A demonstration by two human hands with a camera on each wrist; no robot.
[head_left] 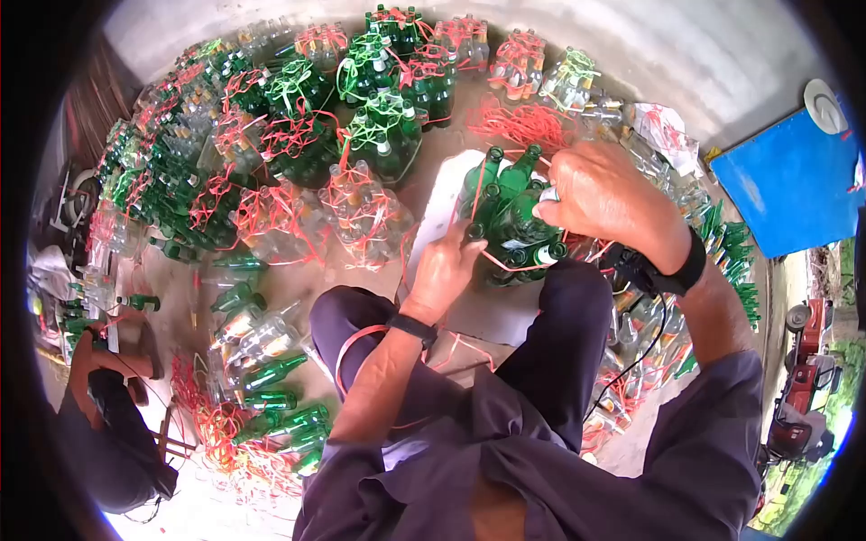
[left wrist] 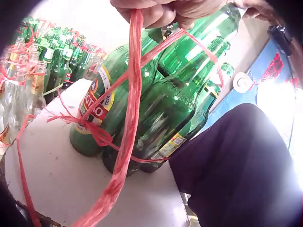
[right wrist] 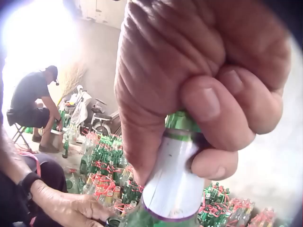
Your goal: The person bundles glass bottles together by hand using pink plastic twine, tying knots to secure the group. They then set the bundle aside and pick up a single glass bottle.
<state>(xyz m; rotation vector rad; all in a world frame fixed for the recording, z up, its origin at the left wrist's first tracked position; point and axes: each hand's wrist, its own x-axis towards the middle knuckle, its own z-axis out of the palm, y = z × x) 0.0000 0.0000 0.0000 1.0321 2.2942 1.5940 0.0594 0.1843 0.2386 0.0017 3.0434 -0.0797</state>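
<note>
A bundle of green glass bottles (head_left: 514, 212) stands upright on a white board (head_left: 487, 316) between the person's knees. Red plastic strap (left wrist: 134, 80) runs round the bundle low down, knotted at one side, and crosses up over the shoulders. My left hand (head_left: 442, 273) is at the bundle's near left side and grips the strap, whose loose length hangs down in the left wrist view. On the far right of the bundle, my right hand (head_left: 609, 194) has its thumb and curled fingers round the neck of a green bottle (right wrist: 173, 177) with a pale neck label.
Tied bundles of green and clear bottles (head_left: 365, 212) crowd the floor ahead and left. Loose bottles (head_left: 271, 374) lie by the left knee, more on the right. Red straps (head_left: 514, 122) are heaped beyond the board. Another person (right wrist: 38, 104) sits at the left. A blue panel (head_left: 785, 180) stands right.
</note>
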